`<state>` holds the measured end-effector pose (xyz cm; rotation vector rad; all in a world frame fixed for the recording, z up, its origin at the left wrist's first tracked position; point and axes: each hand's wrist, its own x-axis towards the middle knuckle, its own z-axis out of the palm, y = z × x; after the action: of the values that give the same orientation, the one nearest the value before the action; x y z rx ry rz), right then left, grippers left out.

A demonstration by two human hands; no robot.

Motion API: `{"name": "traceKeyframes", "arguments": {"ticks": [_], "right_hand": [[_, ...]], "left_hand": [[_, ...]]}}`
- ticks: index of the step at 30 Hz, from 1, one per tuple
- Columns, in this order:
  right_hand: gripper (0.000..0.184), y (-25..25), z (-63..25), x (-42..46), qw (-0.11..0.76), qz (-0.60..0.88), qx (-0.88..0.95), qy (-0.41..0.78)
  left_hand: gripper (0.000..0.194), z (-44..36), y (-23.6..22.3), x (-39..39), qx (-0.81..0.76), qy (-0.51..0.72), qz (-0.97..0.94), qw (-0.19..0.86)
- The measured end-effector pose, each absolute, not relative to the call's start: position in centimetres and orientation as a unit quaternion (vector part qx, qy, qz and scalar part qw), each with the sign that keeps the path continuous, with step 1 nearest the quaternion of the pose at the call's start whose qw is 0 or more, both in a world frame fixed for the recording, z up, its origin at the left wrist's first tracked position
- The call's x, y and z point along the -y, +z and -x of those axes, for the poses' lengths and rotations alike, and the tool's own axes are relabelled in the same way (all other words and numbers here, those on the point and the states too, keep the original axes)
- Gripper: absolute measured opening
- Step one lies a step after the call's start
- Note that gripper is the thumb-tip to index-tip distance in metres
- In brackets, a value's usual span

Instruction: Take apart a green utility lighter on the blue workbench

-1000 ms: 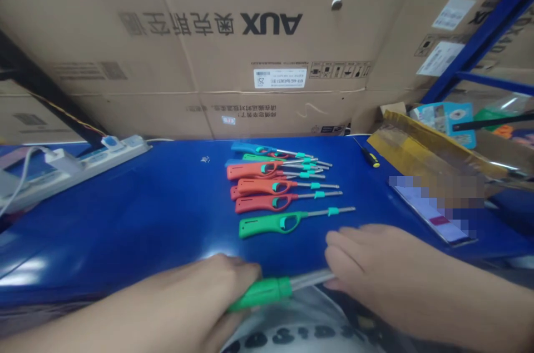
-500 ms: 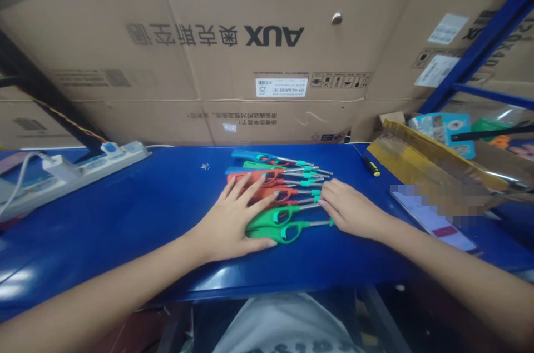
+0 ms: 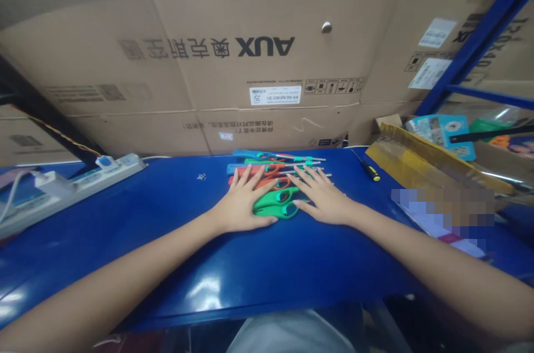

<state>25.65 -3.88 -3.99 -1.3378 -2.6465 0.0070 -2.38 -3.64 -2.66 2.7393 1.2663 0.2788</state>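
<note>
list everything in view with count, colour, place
Table: one, blue, foreground
Lighters: several, green, red and blue, on table
Screwdriver: one, black and yellow, right of lighters
Power strip: one, white, left
Cardboard: several panels, brown, behind table
Carton: one, brown and yellow, right
Leaflet: one, light blue, by carton
Slab: one, pale, partly blurred, right
Shelf bars: two, blue, right
Post: one, dark, left
Lap clothing: grey, bottom
Left hand: one, bare, over lighters
Right hand: one, bare, over lighters

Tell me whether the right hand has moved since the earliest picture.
Yes. Against the cardboard box, the right hand has moved forward, toward it, and now lies spread over the lighters.
</note>
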Motion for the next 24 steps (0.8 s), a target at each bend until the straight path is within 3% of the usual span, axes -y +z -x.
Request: {"name": "traceKeyframes", "arguments": {"ticks": [3,6,10,17,20,24], "right_hand": [[0.068,-3.8,-25.6,3.3,0.12,0.453,0.883,-0.018],[0.054,-3.1,-25.1,3.6,0.179,0.435,0.882,-0.044],[0.031,-0.9,-23.4,4.4,0.138,0.389,0.911,-0.015],[0.035,2.1,-20.9,5.8,0.061,0.408,0.908,0.068],[0.039,1.7,-20.5,6.4,0.044,0.407,0.911,0.034],[0.035,0.3,-20.4,6.4,0.051,0.427,0.902,0.041]], "left_hand": [[0.094,2.0,-2.6,2.6,-0.426,0.095,-0.898,0.056],[0.091,1.4,-2.7,1.8,-0.44,0.122,-0.888,0.046],[0.069,0.9,-3.2,0.6,-0.453,0.151,-0.877,0.046],[0.051,1.4,-2.0,3.3,-0.405,0.256,-0.878,0.02],[0.028,1.6,-1.3,5.9,-0.376,0.216,-0.901,0.009],[0.029,1.6,-1.7,7.5,-0.368,0.17,-0.914,0.029]]}}
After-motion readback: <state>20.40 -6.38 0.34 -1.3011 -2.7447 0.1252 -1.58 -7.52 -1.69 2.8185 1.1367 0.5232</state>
